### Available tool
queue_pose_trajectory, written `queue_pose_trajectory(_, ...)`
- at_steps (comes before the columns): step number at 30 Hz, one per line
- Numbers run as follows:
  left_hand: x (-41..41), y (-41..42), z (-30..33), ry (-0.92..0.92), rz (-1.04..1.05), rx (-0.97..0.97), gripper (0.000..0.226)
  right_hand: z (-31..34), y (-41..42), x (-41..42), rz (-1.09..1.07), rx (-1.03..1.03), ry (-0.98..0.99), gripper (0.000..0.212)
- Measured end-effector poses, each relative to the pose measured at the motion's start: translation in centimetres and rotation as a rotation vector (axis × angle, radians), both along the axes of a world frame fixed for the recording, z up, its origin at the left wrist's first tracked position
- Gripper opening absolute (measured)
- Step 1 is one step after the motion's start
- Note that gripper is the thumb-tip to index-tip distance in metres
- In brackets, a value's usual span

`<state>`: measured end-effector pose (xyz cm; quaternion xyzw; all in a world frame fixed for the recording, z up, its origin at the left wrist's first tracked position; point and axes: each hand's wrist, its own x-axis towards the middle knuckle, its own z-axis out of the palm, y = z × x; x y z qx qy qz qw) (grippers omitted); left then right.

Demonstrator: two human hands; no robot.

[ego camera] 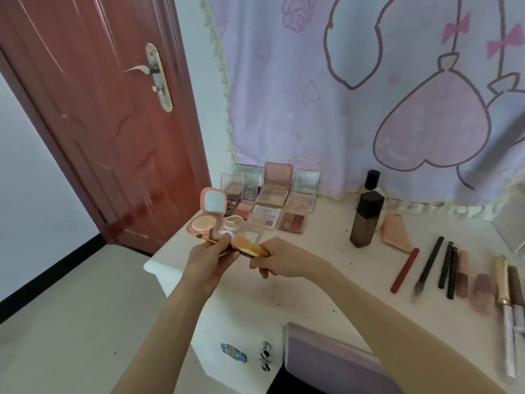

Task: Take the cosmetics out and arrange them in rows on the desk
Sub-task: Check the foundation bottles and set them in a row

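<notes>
A big pink curtain (369,89) with hearts hung behind your white counter (298,288), and a red door (93,115) stood to the left. At the back left of the counter, open palettes (272,200) sat close together in rows, with a pink compact (206,213) at the left end, its lid up. A dark bottle (365,220) stood near the middle back, just beside a pink pouch (396,233). On the right, a row of pens and tubes (451,273) lay side by side, with a red stick (404,270) at its left end. Your left hand (210,261) and right hand (279,260) were up over the front left part of the counter, just in front of the palettes. Both gripped one thin, flat orange case (247,247), one hand at each end, fingers curled round it. The case was blurry, so you could not tell what was inside.
</notes>
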<state>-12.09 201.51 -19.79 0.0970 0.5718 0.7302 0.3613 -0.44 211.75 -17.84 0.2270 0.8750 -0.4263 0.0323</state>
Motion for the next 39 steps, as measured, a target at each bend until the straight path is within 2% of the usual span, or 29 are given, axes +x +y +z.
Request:
queue_pose_trajectory(4,-3.5,-1.8,-1.4,-0.070,0.072,-0.126,0.006,-1.5,-0.3,-2.7,0.074,0.260,-0.058,0.019)
queue_pose_trajectory(6,-4.9,-2.4,-1.8,-0.067,0.070,-0.161,0.009,-1.9,-0.3,-3.3,0.079,0.345,-0.060,0.020)
queue_pose_trajectory(11,-7.2,-2.5,-2.0,0.086,0.072,-0.338,0.014,-2.7,0.4,-3.4,0.052,0.364,-0.037,0.014)
queue_pose_trajectory(15,-7.8,-2.3,-2.8,0.232,0.124,-0.457,0.017,-2.8,0.0,-4.5,-0.013,0.356,0.012,0.020)
queue_pose_trajectory(17,-7.6,-2.1,-3.0,0.288,0.149,-0.509,0.022,-2.7,-0.5,-5.5,-0.069,0.309,0.070,0.025)
queue_pose_trajectory(19,-7.4,-1.9,-3.1,0.330,0.177,-0.554,0.031,-2.7,-1.1,-6.7,-0.097,0.292,0.130,0.018)
queue_pose_trajectory(23,-6.6,-1.7,-3.1,0.437,0.227,-0.660,0.039,-2.8,-1.9,-8.7,-0.169,0.260,0.170,0.017)
queue_pose_trajectory(26,-5.6,-1.8,-2.8,0.474,0.254,-0.664,0.052,-2.9,-1.8,-8.8,-0.176,0.269,0.188,0.017)
queue_pose_trajectory(28,-4.9,-1.8,-2.8,0.493,0.227,-0.622,0.044,-2.7,-1.5,-8.0,-0.168,0.300,0.200,0.026)
queue_pose_trajectory(31,-4.0,-1.8,-3.4,0.700,0.162,-0.686,0.026,-2.4,-0.8,-6.8,-0.144,0.354,0.189,0.029)
queue_pose_trajectory(34,-3.6,-2.0,-4.1,0.888,0.112,-0.741,0.024,-2.8,-0.6,-6.4,-0.095,0.378,0.155,0.018)
queue_pose_trajectory(39,-3.3,-2.5,-5.0,1.217,0.088,-0.759,0.029,-3.8,-0.7,-6.7,-0.074,0.405,0.142,0.033)
